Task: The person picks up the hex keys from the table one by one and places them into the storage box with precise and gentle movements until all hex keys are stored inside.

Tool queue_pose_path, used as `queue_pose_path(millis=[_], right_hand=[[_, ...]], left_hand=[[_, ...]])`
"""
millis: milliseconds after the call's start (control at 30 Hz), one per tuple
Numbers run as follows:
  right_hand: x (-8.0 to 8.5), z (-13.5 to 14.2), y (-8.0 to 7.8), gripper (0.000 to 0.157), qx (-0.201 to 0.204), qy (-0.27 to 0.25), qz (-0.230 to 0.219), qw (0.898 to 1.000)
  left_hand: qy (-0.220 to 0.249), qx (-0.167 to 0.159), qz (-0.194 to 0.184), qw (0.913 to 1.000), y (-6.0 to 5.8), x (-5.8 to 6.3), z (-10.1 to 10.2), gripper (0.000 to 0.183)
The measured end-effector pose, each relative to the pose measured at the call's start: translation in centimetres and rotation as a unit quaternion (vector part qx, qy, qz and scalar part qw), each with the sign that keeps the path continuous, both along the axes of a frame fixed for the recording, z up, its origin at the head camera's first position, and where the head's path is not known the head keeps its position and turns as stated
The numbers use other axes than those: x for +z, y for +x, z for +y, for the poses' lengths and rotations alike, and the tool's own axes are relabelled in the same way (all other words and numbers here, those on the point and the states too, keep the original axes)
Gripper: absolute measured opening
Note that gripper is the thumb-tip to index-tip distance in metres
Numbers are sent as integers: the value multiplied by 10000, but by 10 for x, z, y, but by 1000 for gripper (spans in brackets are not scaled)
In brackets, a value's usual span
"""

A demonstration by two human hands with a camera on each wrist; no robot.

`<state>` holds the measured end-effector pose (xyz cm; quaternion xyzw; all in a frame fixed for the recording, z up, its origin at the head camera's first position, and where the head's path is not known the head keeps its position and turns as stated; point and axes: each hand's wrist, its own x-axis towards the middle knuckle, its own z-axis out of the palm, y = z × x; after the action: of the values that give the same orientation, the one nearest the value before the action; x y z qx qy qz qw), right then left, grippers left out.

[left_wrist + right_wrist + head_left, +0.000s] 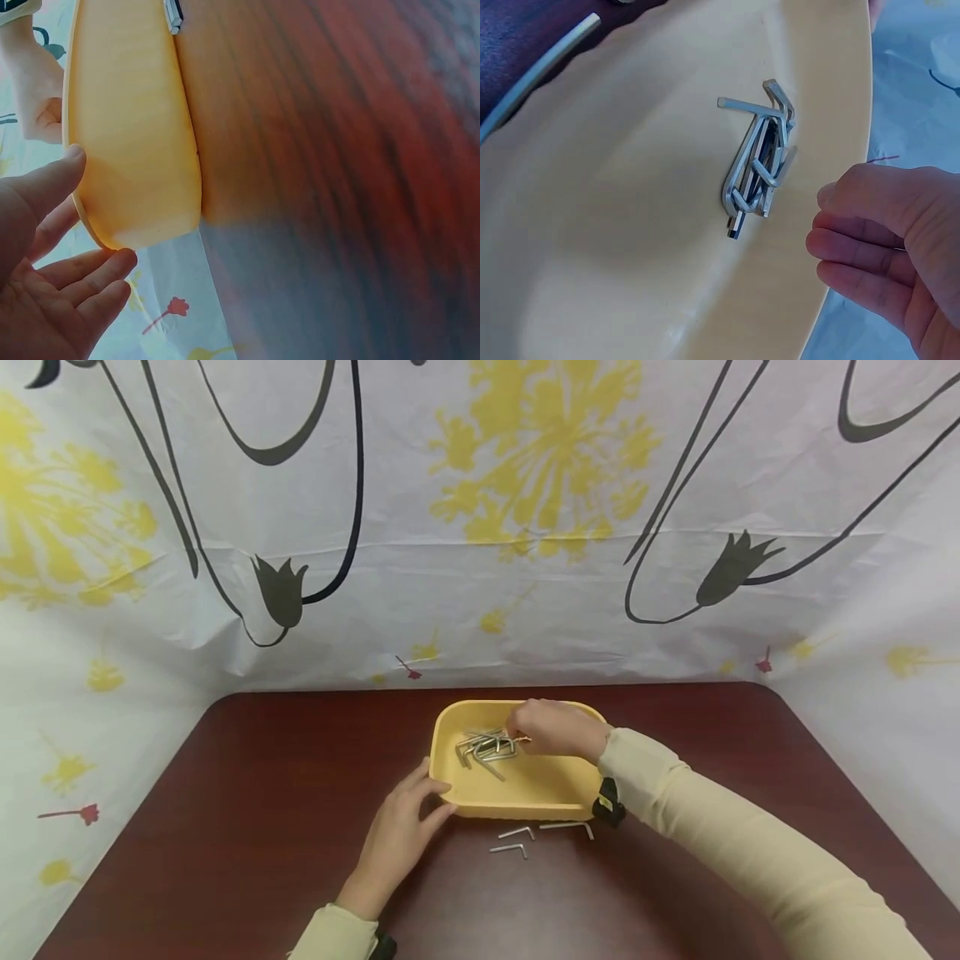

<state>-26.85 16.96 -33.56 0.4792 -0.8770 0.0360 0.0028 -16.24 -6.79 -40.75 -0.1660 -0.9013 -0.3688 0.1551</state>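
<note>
A shallow yellow tray (540, 810) stands on the table. My left hand (401, 822) holds its near left corner, with the thumb (56, 176) against the outer wall and the fingers around the rim. Inside, toward the left, lies a pile of metal hex keys (757, 161), crossing one another. My right hand (555, 727) is over the tray at the pile's right side. In the right wrist view its fingers (855, 251) are loosely bent beside the hex keys, and nothing shows between them.
On the table (315, 777), in front of the tray, lie three loose hex keys: a longer one (566, 826) and two shorter ones (516, 832). A white patterned sheet (375, 568) hangs behind the table and along both sides.
</note>
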Motion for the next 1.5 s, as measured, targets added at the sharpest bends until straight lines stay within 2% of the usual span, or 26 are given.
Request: queue_pose_path(millis=[167, 367, 567, 867, 1200, 1500], right_hand=[[0, 2, 8, 24, -6, -19, 115, 9999], [-2, 3, 20, 23, -62, -111, -23, 9999], [-4, 9, 28, 19, -261, -150, -36, 9995], [-7, 21, 45, 18, -93, -388, 158, 9991], [-7, 31, 63, 11, -109, -611, 171, 9979], [-5, 39, 80, 13, -224, -723, 260, 9968]], left_hand=[[26, -39, -48, 10000, 0, 1, 1, 25], [17, -22, -321, 9995, 2, 0, 1, 27], [51, -1, -281, 9996, 1, 0, -1, 26], [110, -25, -359, 9993, 2, 1, 0, 26], [140, -14, -443, 9989, 4, 3, 2, 26], [84, -33, -411, 9991, 3, 5, 2, 25]])
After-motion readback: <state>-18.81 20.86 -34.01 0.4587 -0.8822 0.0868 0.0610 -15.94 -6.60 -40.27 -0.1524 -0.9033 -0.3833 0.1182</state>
